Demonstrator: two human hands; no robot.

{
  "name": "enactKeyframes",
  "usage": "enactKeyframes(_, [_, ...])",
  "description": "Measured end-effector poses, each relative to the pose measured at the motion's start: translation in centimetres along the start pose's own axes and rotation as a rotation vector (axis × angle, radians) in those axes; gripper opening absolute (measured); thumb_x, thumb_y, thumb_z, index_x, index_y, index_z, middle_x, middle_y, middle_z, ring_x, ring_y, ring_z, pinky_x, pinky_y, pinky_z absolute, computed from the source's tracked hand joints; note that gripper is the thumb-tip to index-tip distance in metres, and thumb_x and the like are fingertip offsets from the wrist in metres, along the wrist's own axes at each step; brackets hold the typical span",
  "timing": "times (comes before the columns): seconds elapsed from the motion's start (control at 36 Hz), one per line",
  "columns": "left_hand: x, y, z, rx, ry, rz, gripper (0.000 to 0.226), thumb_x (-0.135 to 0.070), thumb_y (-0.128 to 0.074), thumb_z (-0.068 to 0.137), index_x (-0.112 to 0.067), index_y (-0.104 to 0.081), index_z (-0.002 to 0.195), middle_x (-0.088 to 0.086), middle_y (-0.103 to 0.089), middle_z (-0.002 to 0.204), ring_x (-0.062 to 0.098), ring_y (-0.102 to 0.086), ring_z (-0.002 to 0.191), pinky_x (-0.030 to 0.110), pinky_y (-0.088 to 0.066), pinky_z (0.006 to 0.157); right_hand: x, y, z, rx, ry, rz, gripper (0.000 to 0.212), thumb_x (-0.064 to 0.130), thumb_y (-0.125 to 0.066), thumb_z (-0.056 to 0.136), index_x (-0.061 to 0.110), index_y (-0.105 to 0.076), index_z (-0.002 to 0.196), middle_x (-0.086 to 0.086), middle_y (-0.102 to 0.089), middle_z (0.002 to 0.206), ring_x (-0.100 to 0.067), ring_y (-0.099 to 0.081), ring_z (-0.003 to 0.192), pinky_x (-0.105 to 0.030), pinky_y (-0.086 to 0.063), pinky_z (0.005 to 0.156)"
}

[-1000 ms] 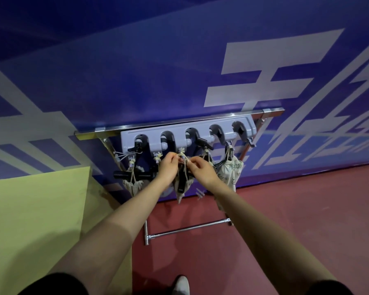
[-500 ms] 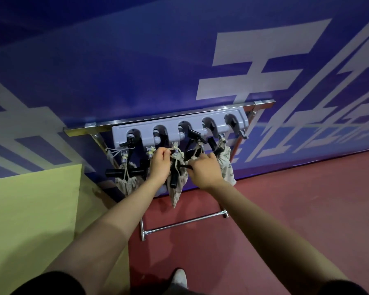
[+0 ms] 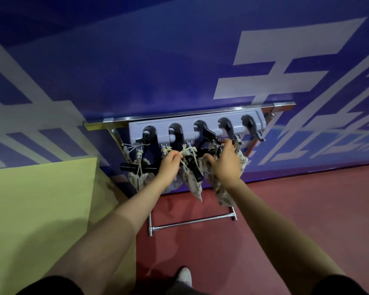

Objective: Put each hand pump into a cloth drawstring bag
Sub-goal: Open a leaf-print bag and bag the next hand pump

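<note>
A grey hook rack [image 3: 209, 129] on a metal frame carries several patterned cloth drawstring bags and black hand pumps. My left hand [image 3: 168, 165] pinches the cream drawstring [image 3: 186, 150] of the middle bag [image 3: 193, 184], in which a black pump [image 3: 195, 170] sits partly covered. My right hand [image 3: 224, 161] reaches to the bag [image 3: 221, 192] right of it, fingers spread loosely over black pump parts [image 3: 209, 134]; what they touch is hidden. A pump with a T-handle [image 3: 134, 167] pokes out of the leftmost bag [image 3: 140, 179].
The rack's chrome frame [image 3: 192, 222] stands on a red floor against a blue wall with white lettering. A yellow-green board [image 3: 41, 209] lies to the left. My shoe [image 3: 184, 275] shows at the bottom.
My right hand has let go of the middle bag's string and moved right and up to the neighbouring bag. My left hand stays on the drawstring.
</note>
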State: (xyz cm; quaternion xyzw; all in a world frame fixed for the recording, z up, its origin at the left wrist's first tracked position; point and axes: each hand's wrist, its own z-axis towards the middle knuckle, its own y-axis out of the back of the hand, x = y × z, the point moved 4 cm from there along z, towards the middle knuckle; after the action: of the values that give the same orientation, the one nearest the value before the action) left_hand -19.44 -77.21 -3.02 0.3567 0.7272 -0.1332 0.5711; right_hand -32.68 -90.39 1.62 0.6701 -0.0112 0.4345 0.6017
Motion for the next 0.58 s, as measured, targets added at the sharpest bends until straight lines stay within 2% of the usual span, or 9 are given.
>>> enactKeyframes(0.06, [0.0,-0.1,-0.2,0.004,0.003,-0.036,0.024,-0.018,-0.039,0.102,-0.024,-0.053,0.083,-0.003,-0.049,0.08,0.01,-0.047,0.073,0.036,-0.041,0.078,-0.5,-0.1,-0.4,0.02,-0.153,0.225,0.054,0.033,-0.072,0.085,0.012,-0.043,0.126,0.0,-0.06,0.101,-0.021,-0.061,0.084,-0.026,-0.04,0.061])
enactKeyframes(0.11, [0.0,0.0,-0.2,0.006,0.002,-0.05,0.024,-0.017,-0.039,0.102,-0.023,-0.053,0.083,-0.003,-0.05,0.081,0.009,-0.047,0.074,0.035,-0.042,0.08,-0.5,0.0,-0.8,-0.004,-0.179,0.348,0.049,0.03,-0.07,0.087,0.013,-0.046,0.126,0.003,-0.059,0.098,-0.013,-0.058,0.082,-0.023,-0.043,0.065])
enactKeyframes(0.17, [0.0,0.0,-0.2,0.005,-0.002,-0.043,0.024,-0.017,-0.038,0.102,-0.022,-0.053,0.083,-0.005,-0.051,0.085,0.007,-0.048,0.077,0.035,-0.045,0.084,-0.2,0.0,-1.2,-0.036,-0.129,0.415,0.04,0.025,-0.068,0.089,0.013,-0.05,0.123,0.002,-0.059,0.103,-0.016,-0.06,0.094,-0.026,-0.047,0.076])
enactKeyframes(0.25, [0.0,0.0,0.0,-0.009,0.003,-0.045,0.024,-0.017,-0.038,0.102,-0.022,-0.052,0.083,-0.006,-0.051,0.084,0.005,-0.048,0.076,0.036,-0.045,0.085,0.4,-0.2,-1.9,-0.049,-0.023,0.473,0.031,0.016,-0.064,0.091,0.011,-0.054,0.119,-0.004,-0.062,0.108,-0.015,-0.06,0.095,-0.007,-0.042,0.074])
enactKeyframes(0.31, [0.0,0.0,0.1,-0.015,0.016,-0.046,0.023,-0.019,-0.038,0.101,-0.023,-0.053,0.084,-0.005,-0.051,0.085,0.007,-0.048,0.077,0.038,-0.046,0.086,0.7,-0.4,-2.2,-0.039,0.052,0.47,0.032,0.015,-0.063,0.092,0.01,-0.055,0.122,-0.008,-0.063,0.112,-0.015,-0.06,0.096,-0.002,-0.04,0.073])
enactKeyframes(0.39, [-0.1,0.0,-0.1,-0.002,0.024,-0.039,0.019,-0.02,-0.038,0.102,-0.019,-0.054,0.093,-0.007,-0.053,0.091,0.007,-0.051,0.084,0.038,-0.046,0.091,1.6,-0.5,-2.5,-0.004,0.121,0.497,0.034,0.013,-0.061,0.093,0.012,-0.053,0.126,-0.004,-0.061,0.116,-0.012,-0.06,0.098,-0.003,-0.042,0.075])
enactKeyframes(0.44, [-0.4,0.0,-0.3,0.012,0.024,-0.05,0.017,-0.021,-0.038,0.103,-0.016,-0.054,0.101,-0.008,-0.053,0.094,0.011,-0.052,0.092,0.035,-0.046,0.09,2.3,-0.4,-2.3,0.027,0.138,0.53,0.035,0.013,-0.061,0.093,0.015,-0.052,0.127,0.002,-0.06,0.115,-0.009,-0.061,0.099,-0.009,-0.047,0.079])
enactKeyframes(0.5, [-0.5,0.1,-0.5,0.017,0.03,-0.064,0.017,-0.021,-0.038,0.103,-0.015,-0.054,0.104,-0.008,-0.053,0.096,0.013,-0.051,0.099,0.032,-0.046,0.089,2.8,-0.2,-1.4,0.041,0.142,0.518,0.036,0.016,-0.062,0.092,0.02,-0.051,0.126,0.007,-0.062,0.112,-0.008,-0.064,0.087,-0.019,-0.053,0.077])
enactKeyframes(0.58, [-0.6,0.1,-0.6,0.021,0.048,-0.067,0.019,-0.02,-0.038,0.103,-0.012,-0.055,0.1,-0.004,-0.053,0.1,0.014,-0.049,0.102,0.033,-0.046,0.09,3.9,-0.1,0.7,0.047,0.196,0.405,0.039,0.016,-0.063,0.092,0.015,-0.051,0.129,0.008,-0.061,0.109,-0.004,-0.059,0.066,-0.015,-0.049,0.066])
